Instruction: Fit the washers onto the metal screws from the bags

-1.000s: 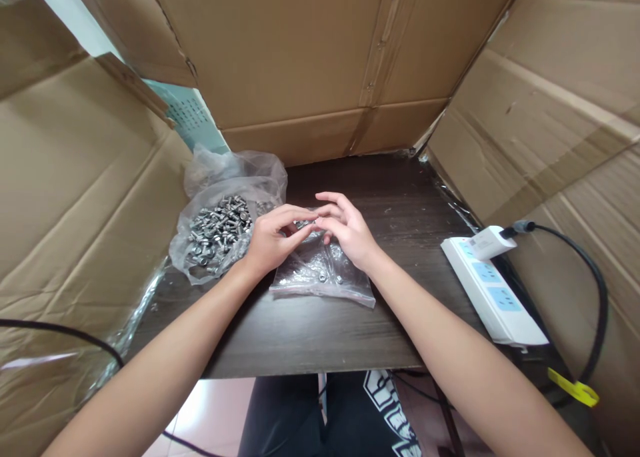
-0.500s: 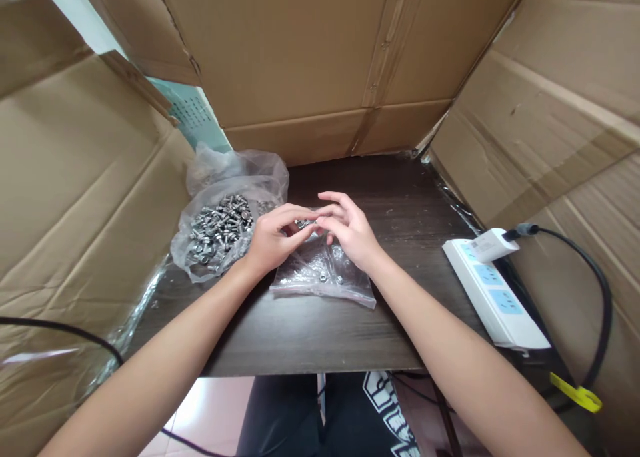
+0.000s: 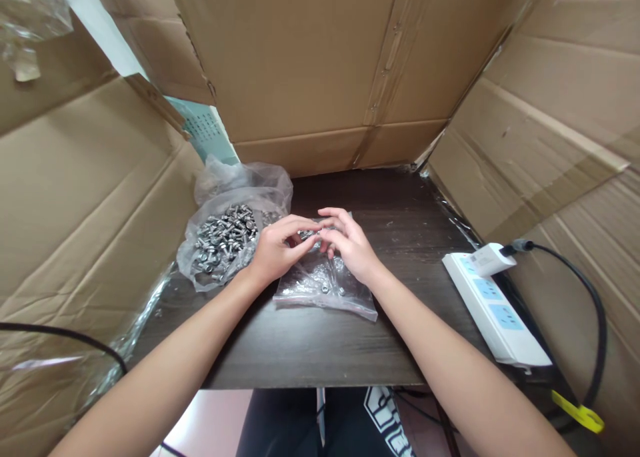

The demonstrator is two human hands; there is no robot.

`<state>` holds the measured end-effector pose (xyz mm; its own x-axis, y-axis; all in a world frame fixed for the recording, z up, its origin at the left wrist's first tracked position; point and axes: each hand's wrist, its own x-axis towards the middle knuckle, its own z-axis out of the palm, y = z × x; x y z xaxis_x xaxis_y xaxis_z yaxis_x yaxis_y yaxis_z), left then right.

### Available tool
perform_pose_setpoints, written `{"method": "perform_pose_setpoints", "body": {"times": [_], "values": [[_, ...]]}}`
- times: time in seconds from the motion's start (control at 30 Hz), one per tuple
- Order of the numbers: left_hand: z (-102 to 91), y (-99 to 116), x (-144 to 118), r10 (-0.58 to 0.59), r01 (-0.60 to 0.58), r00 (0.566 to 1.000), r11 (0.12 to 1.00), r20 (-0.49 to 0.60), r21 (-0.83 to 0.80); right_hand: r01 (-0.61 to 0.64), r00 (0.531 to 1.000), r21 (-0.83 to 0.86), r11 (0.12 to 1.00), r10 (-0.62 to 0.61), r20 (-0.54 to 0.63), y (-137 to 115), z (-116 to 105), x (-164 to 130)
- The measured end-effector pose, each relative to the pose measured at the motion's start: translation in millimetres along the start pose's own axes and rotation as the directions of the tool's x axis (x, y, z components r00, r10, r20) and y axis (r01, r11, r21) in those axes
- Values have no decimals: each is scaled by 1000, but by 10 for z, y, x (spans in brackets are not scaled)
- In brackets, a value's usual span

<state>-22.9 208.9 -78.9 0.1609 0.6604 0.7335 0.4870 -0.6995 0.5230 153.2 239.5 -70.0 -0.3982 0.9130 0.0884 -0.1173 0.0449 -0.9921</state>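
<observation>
Dark wood surface (image 3: 390,217) boxed in by cardboard panels (image 3: 310,64) on 3 sides: left, back, right. Calendar sheet (image 3: 210,134) showing through the gap at back left.

Left hand (image 3: 274,249) and right hand (image 3: 350,244) meeting near the middle of the surface, fingertips almost touching. Both pinched together on a small metal part (image 3: 307,234) between them; too small to tell which hand carries the load. Left grip: thumb and index finger closed on the part. Right grip: thumb and first fingers closed at the same spot, other fingers fanned loosely.

Small clear bag (image 3: 325,284) lying flat directly under the hands, a few metal pieces inside, its top edge at the fingertips.

Large open plastic bag (image 3: 235,197) just left of the left hand, full of loose screws (image 3: 225,234), piled up.

White power strip (image 3: 493,304) well apart at the right edge of the surface, white adapter (image 3: 493,258) plugged in at its far end, black cable (image 3: 597,310) looping down to a yellow tie (image 3: 580,414).

Dark clothing with white print (image 3: 385,417) visible below the near edge.
</observation>
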Motion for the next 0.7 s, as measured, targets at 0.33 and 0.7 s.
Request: {"method": "perform_pose_setpoints", "body": {"times": [0.33,0.7], "values": [[10,-10,-9,4,-4,1000,1000,0,-17,23,1000,-28,999,-23,-14,4,19,-6],[13,-14,-12,-3,3,1000,1000,-9,-22,-10,1000,-3,1000,10,7,-4,4,-7]]}}
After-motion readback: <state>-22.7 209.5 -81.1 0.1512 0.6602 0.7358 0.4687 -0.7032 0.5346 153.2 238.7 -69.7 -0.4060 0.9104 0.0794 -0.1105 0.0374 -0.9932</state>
